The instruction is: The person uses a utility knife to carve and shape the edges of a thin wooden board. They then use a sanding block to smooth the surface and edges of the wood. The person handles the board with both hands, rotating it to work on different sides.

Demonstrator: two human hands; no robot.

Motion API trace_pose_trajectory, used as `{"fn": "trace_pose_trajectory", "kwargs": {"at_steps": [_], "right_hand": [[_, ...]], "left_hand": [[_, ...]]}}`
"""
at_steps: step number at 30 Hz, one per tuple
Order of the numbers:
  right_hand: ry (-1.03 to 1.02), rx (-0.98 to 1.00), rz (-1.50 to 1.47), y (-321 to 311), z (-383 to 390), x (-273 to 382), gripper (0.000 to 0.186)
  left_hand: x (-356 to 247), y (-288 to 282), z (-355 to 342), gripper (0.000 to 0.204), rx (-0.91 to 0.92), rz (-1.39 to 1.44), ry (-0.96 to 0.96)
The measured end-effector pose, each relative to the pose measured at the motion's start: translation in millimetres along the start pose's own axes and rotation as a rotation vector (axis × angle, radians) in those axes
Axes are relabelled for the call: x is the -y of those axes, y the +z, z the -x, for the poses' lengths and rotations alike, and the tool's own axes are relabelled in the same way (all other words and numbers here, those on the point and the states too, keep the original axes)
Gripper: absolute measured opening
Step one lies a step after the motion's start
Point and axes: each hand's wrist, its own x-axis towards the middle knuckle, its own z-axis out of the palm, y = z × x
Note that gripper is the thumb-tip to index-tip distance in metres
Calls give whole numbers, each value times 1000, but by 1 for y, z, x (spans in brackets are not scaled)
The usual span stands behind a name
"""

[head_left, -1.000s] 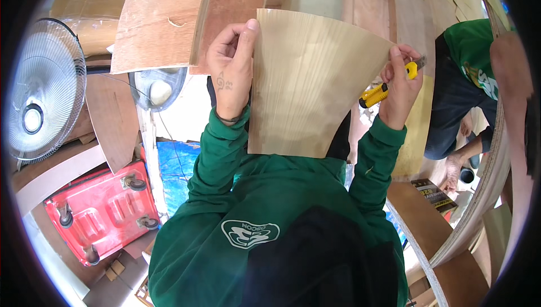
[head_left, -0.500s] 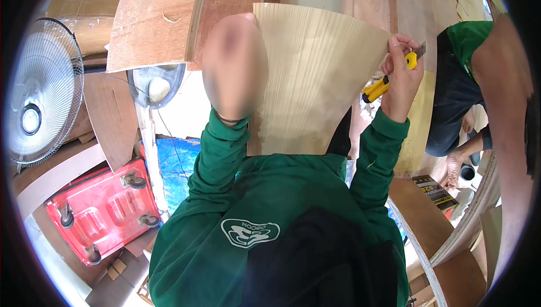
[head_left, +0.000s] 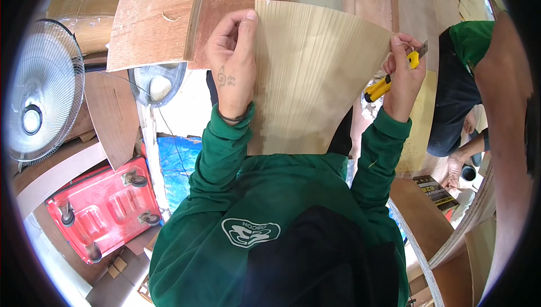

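A thin sheet with pale wood grain (head_left: 313,76), like veneer, stands in front of my body, its lower edge against my green top. My left hand (head_left: 234,59) pinches its far left corner between thumb and fingers. At the far right corner, the thumb and fingertips of my right hand (head_left: 403,78) grip the sheet too. That same hand keeps a yellow and black utility knife (head_left: 378,88) in its palm, with the blade (head_left: 424,49) out and pointing away from the sheet, up and to the right.
Brown wooden boards (head_left: 155,16) lie beyond my left hand. A round fan (head_left: 45,90) and a red wheeled cart (head_left: 107,208), its casters showing, are at left. Close on the right, another person in green (head_left: 470,47) bends beside yellowish boards (head_left: 420,121).
The sheet's far corners have shifted very slightly to the right, along with both hands. My grip on sheet and knife stays the same.
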Motion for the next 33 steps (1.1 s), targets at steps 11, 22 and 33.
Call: {"fn": "trace_pose_trajectory", "kwargs": {"at_steps": [11,22,33], "right_hand": [[-3,9,-7,-1,0,-1,17],[19,-66,210,-1,12,23,18],[-441,66,1292,-22,25,75,15]], "left_hand": [[1,3,0,16,1,39,49],[-4,19,32,4,-92,-217,478],[-22,21,62,15,44,-408,747]]}}
